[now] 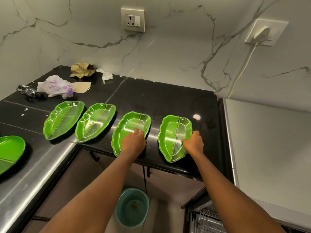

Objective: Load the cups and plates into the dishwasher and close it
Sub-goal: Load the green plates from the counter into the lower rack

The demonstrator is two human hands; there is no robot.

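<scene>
The hands are apart, each clamped on its own dish. The right hand (193, 142) curls its fingers over the right rim of the rightmost plate (173, 132). The left hand (133, 140) grips the near-right rim of the neighbouring plate (127, 125), just left of the rightmost plate. Both green leaf-shaped plates lie flat on the black surface (168, 101), near its front edge.

Further left of the rightmost plate lie a third plate (95, 121), a fourth plate (63, 119) and, well apart at the frame edge, a fifth plate (10, 148). No cups are in view.

Below and right of the rightmost plate, down by the floor, a wire rack (206, 219) shows, likely the open dishwasher. This looks like the pick-up of the first two plates. Next they need lifting clear, carrying down to that rack and standing on edge.
</scene>
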